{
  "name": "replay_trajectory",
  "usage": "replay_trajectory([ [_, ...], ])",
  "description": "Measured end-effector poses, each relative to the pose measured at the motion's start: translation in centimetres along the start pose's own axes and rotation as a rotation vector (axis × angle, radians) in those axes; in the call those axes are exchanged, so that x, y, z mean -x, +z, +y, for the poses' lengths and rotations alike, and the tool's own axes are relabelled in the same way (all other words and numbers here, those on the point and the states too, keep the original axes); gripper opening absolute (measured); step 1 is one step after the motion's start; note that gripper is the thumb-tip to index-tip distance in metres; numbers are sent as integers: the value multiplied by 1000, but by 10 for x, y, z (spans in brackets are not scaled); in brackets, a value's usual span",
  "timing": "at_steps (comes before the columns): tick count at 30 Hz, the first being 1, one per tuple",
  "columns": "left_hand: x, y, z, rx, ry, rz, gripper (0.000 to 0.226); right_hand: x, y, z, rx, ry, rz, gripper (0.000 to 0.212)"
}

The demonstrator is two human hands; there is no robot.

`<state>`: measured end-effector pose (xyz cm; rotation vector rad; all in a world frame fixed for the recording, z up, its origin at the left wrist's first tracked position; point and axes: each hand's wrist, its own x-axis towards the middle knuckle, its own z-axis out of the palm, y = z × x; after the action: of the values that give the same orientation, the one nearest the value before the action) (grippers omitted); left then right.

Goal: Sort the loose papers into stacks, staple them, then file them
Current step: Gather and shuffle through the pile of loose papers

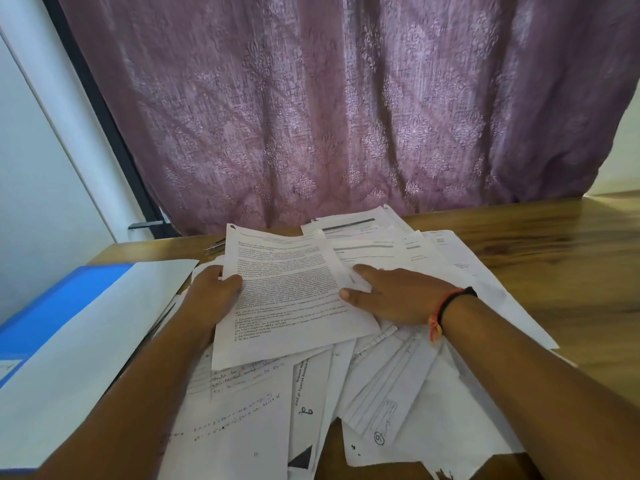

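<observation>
A mauve curtain [346,98] hangs beyond both hands, and the wooden table [571,254] runs out past the right hand [394,296]. A blue and white folder [69,323] lies just outside the left hand [211,292], its near edge alongside that forearm. The papers [433,410] lie in one loose heap under and around both hands, printed and handwritten pages crossing at all angles, nothing squared and no stack begun that I can see. On top, between the hands, is a printed sheet [287,289]. The left hand grips its left edge, thumb on top and fingers curled under. The right hand lies flat with straight fingers on the pages at the sheet's right edge, thumb touching it and grasping nothing. A red and black band [446,306] circles the right wrist. Beyond the left hand a small metal item [215,246] peeks from under the papers; whether it is the stapler I cannot tell. To my eye this is the start of the sorting step. The next move probably calls for lifting that sheet clear while the right hand pins the heap, then laying it on bare wood beyond the right hand to start a stack.
</observation>
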<state>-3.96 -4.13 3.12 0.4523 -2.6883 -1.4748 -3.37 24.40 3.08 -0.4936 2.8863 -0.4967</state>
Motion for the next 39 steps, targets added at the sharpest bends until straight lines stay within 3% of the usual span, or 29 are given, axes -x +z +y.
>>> replay_trajectory([
  [2, 0, 1, 1, -7, 0, 3, 33, -2, 3, 1, 31, 52, -31, 84],
  [6, -1, 5, 0, -66, 25, 22, 36, -6, 2, 6, 116, 184, 59, 93],
  [10, 0, 5, 2, -66, 33, 24, 37, -2, -2, 11, 140, 170, -18, 63],
  [13, 2, 6, 3, -35, 57, 17, 29, -2, -6, 11, 64, 125, -5, 55],
  [17, 5, 12, 8, 32, 126, -9, 14, -3, -4, 11, 20, 135, -36, 81],
  [21, 6, 20, 10, -12, 139, 16, 21, -4, -5, 12, -66, 80, -19, 73],
  [24, 5, 22, 8, -81, 130, 21, 38, -5, -5, 16, -29, 152, 47, 84],
  [27, 4, 21, 9, -132, 109, 20, 44, -5, -1, 18, 32, 178, 2, 86],
  [31, 3, 22, 9, -153, 87, 14, 45, -4, -2, 13, -31, 105, -10, 81],
  [34, 2, 23, 9, -168, 85, 20, 45, -10, 1, 20, 71, 182, 47, 91],
  [39, 1, 23, 8, -170, 88, 21, 45, -10, 6, 20, 110, 203, -17, 92],
])
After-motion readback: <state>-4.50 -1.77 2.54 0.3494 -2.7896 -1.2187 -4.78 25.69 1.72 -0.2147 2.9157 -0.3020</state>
